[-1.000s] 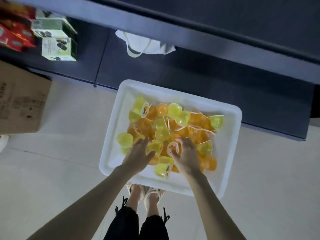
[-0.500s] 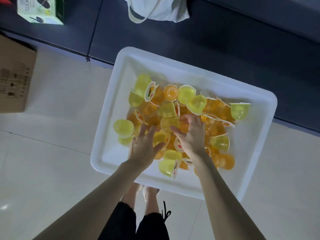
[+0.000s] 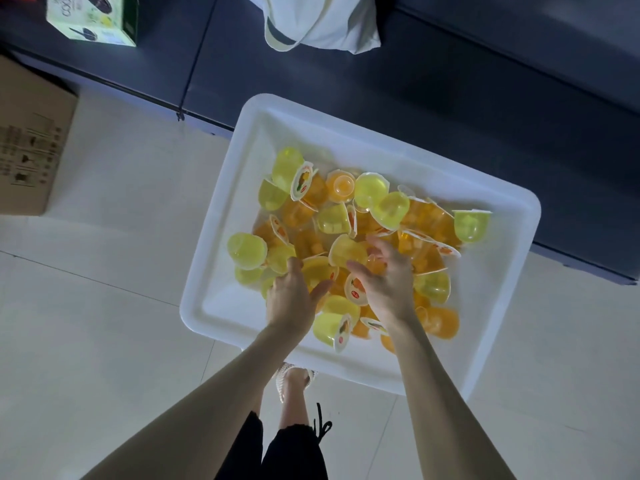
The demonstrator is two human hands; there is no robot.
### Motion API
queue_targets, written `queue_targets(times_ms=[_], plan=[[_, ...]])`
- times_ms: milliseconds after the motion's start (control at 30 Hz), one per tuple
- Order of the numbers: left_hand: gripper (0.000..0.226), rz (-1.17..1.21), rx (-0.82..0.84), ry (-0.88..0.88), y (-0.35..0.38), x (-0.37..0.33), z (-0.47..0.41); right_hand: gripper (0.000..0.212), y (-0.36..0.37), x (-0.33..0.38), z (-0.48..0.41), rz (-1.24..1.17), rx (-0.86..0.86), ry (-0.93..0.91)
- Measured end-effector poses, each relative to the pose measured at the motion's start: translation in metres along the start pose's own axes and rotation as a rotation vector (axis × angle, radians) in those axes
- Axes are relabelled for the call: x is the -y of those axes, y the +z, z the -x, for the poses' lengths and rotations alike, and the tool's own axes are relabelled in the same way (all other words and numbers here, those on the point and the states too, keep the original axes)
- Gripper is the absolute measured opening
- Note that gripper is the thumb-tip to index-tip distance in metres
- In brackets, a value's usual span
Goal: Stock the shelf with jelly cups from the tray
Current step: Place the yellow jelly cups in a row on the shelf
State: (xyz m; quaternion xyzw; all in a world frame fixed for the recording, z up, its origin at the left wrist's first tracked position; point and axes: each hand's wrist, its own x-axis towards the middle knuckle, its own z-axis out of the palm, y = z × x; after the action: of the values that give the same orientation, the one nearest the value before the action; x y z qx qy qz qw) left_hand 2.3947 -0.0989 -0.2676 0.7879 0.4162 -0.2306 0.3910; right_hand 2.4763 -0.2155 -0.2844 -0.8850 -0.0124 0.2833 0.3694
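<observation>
A white tray (image 3: pixel 221 306) lies on the pale floor, heaped with several yellow and orange jelly cups (image 3: pixel 391 209). Both my hands are down in the pile near the tray's front. My left hand (image 3: pixel 289 299) curls over a yellow jelly cup (image 3: pixel 317 271), fingers on its left side and thumb on its near side. My right hand (image 3: pixel 389 282) has thumb and fingers closed around a small orange jelly cup (image 3: pixel 375 266). The dark low shelf (image 3: pixel 467 109) runs just behind the tray; no jelly cups show on it.
A white cloth bag (image 3: pixel 322 22) and a green carton (image 3: pixel 93 19) sit on the shelf at the back. A cardboard box (image 3: pixel 31 140) stands on the floor at left. My feet (image 3: pixel 294 379) are right under the tray's near edge.
The view has dropped closer to the tray. My right hand moved forward into the pile and closed on an orange cup. My left hand shifted slightly over a yellow cup.
</observation>
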Motion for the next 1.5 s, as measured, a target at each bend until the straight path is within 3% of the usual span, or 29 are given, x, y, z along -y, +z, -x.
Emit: queue_targets(times_ms=[167, 367, 500, 567, 700, 833, 1000, 1100, 1300, 1500], plan=[[0.05, 0.008, -0.048, -0.156, 0.008, -0.011, -0.005, 0.048, -0.005, 0.003, 0.001, 0.111, 0.056, 0.043], [0.056, 0.297, -0.12, -0.188, -0.007, -0.01, 0.006, 0.054, -0.02, 0.01, 0.018, -0.045, -0.012, 0.064], [0.055, 0.644, -0.084, -0.209, -0.036, -0.023, 0.039, 0.01, -0.05, 0.034, 0.042, -0.345, 0.014, 0.154], [0.058, 0.811, -0.035, -0.179, -0.058, -0.034, 0.06, 0.011, -0.068, 0.054, 0.059, -0.529, 0.041, 0.194], [0.045, 0.962, 0.046, 0.014, -0.115, -0.069, 0.119, 0.033, -0.115, 0.12, 0.1, -0.763, 0.151, 0.209], [0.021, 1.001, 0.042, 0.253, -0.188, -0.107, 0.189, 0.045, -0.175, 0.204, 0.151, -0.902, 0.231, 0.065], [0.033, 0.994, -0.02, 0.546, -0.286, -0.158, 0.273, 0.036, -0.249, 0.317, 0.201, -0.873, 0.325, -0.197], [0.04, 0.971, -0.133, 0.687, -0.346, -0.193, 0.312, 0.029, -0.291, 0.386, 0.223, -0.749, 0.28, -0.345], [0.035, 0.877, -0.297, 0.923, -0.454, -0.259, 0.36, 0.035, -0.372, 0.499, 0.262, -0.473, 0.054, -0.637], [0.037, 0.654, -0.45, 1.08, -0.546, -0.323, 0.356, 0.044, -0.419, 0.585, 0.25, -0.331, -0.141, -0.812]])
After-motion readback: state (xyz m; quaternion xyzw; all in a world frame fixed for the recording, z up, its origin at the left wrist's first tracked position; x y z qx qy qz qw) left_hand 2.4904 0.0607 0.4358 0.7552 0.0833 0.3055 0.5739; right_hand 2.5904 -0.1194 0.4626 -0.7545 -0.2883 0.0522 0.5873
